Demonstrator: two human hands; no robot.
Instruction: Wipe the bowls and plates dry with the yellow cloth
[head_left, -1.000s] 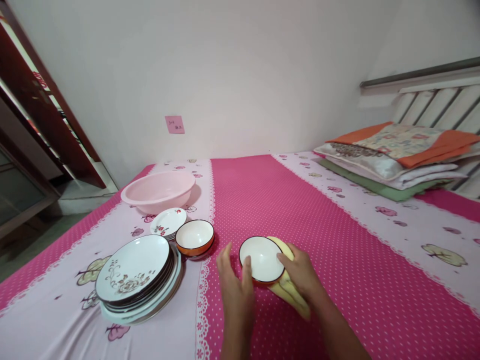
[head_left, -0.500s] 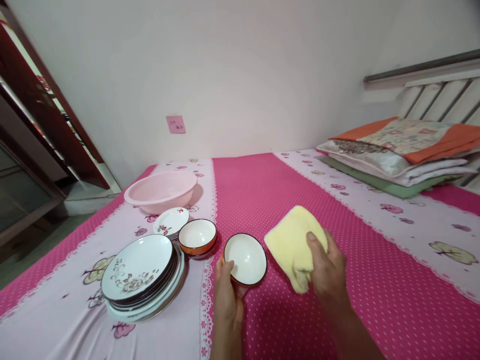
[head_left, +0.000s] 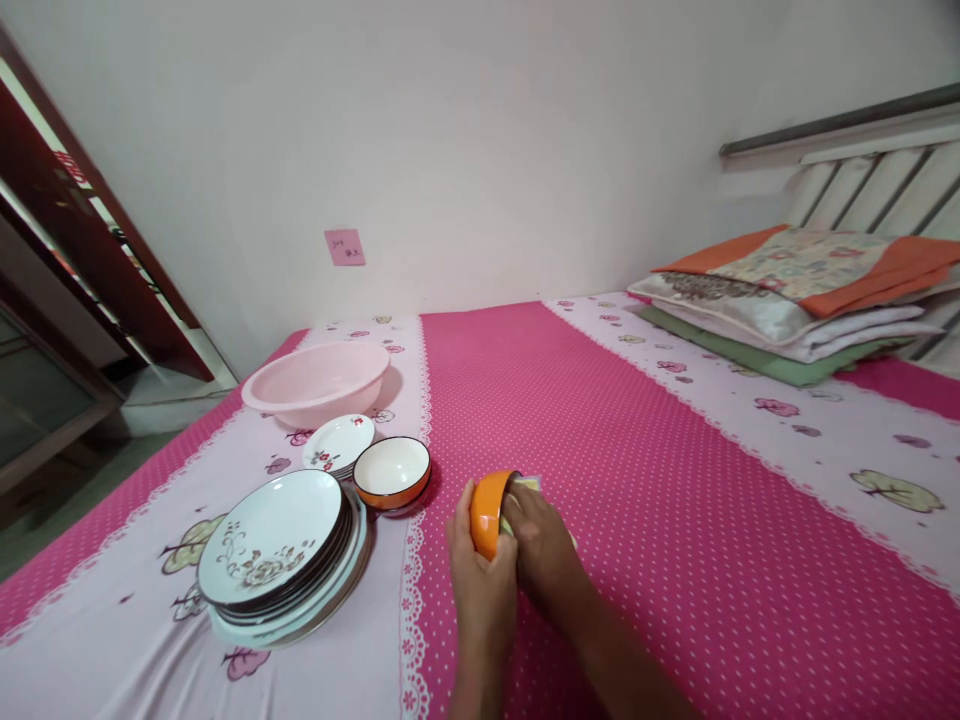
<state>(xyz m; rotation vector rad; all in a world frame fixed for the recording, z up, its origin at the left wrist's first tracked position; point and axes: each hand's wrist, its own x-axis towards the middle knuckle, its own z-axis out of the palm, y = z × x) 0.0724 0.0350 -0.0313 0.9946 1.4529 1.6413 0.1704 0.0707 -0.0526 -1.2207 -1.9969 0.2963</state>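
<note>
An orange bowl [head_left: 489,513] is tipped on its side, its opening facing right. My left hand [head_left: 480,575] is closed around its outside from the left and below. At the mouth of the bowl, my right hand [head_left: 541,540] presses a yellow cloth [head_left: 529,484] inside; most of the cloth is hidden by the hand and the bowl. To the left stands another orange bowl [head_left: 393,470] with a white inside, upright and apart from both hands.
Left of the bowls lie a stack of large plates [head_left: 274,540] and a stack of small flowered plates [head_left: 339,442]. A pink basin [head_left: 319,380] sits behind them. Folded bedding [head_left: 787,295] is piled at the far right by a white rail, on the pink bedspread [head_left: 675,520].
The bowl has turned from facing up to lying on its side. My right hand has brought the yellow cloth left and into the bowl.
</note>
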